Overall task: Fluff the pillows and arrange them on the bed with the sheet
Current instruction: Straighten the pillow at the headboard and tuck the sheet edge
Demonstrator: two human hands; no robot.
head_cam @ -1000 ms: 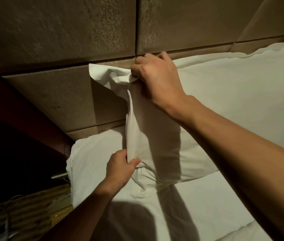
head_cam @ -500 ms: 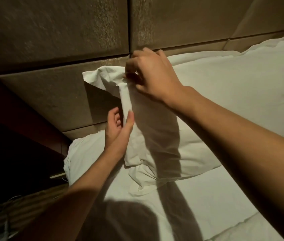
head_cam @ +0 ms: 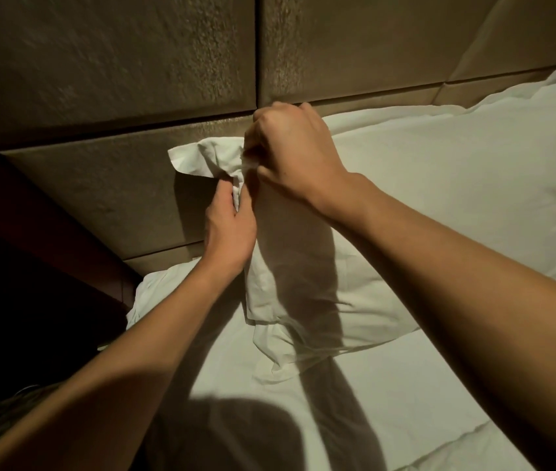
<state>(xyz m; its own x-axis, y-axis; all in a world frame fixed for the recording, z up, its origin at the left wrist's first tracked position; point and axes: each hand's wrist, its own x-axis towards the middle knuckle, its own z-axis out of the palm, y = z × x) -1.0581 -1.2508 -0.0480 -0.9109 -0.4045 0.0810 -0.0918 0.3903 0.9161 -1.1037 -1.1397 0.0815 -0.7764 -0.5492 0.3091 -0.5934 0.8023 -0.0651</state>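
Two closed grips: left hand [head_cam: 229,223] and right hand [head_cam: 293,154] both pinch bunched fabric atop the pillow [head_cam: 392,205].

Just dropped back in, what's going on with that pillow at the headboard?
A person is working on the end of a white pillow propped against the padded headboard. The right hand grips the bunched pillowcase at the top corner, and the left hand pinches the same edge just below it. A second pillow lies flat underneath, on the white sheet.

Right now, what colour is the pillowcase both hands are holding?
Plain white pillowcase, no pattern, tinted yellowish by warm light; seen in the head view.
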